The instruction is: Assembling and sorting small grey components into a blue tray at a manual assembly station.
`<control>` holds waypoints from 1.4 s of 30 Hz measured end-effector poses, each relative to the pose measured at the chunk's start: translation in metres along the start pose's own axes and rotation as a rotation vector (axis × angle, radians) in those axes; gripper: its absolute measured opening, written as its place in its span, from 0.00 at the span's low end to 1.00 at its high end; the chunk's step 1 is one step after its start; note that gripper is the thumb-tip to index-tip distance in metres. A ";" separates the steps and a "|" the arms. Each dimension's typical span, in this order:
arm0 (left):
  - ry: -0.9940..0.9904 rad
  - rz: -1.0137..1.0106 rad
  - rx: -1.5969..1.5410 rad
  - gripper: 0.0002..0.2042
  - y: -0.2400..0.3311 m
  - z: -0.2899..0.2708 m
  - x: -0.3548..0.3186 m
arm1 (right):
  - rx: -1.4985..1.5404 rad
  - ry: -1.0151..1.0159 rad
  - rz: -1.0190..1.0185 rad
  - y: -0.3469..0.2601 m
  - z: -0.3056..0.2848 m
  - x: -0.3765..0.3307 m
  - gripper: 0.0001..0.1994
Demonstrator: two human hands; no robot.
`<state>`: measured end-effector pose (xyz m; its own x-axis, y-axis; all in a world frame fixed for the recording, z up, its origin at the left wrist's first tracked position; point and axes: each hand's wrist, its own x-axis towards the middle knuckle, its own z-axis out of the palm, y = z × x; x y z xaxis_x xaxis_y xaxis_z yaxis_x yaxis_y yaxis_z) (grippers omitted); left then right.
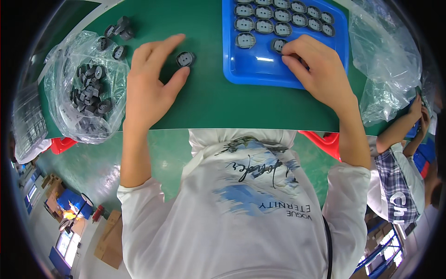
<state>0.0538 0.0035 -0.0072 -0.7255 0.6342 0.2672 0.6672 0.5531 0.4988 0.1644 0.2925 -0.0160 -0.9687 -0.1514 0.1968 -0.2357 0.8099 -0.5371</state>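
Note:
My left hand (151,83) is over the table at the left, thumb and fingers spread. Between its thumb and forefinger, on the green surface, lies a small dark-rimmed oval plastic part (185,59); the thumb tip is at its lower edge, and I cannot tell if it touches. My right hand (320,74) is over a blue tray (246,69), thumb and fingertips closed on the edge of another oval plastic part (278,45). That part is at the start of the nearest row, with a gap between it and the part at the left. Several like parts (282,15) fill the rows behind, grey faces up.
A clear plastic bag (55,102) holding several dark grey parts (90,90) stands open at the left. A few loose parts (124,31) lie behind it. Crumpled clear plastic (385,60) lies right of the tray. Another person's arm (399,128) is at the far right.

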 end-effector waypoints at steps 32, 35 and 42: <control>-0.140 0.266 -0.113 0.17 -0.001 0.009 -0.009 | 0.032 0.022 -0.083 -0.038 -0.015 0.050 0.11; -0.083 0.236 -0.108 0.17 -0.005 0.011 -0.015 | 0.009 -0.076 -0.175 -0.056 -0.006 0.084 0.14; -0.108 0.137 -0.034 0.20 0.003 -0.004 -0.034 | 0.060 -0.157 -0.352 -0.083 0.084 0.204 0.24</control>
<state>0.0797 -0.0189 -0.0111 -0.6043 0.7580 0.2454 0.7514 0.4399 0.4918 -0.0200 0.1461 -0.0003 -0.8270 -0.5028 0.2516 -0.5551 0.6590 -0.5076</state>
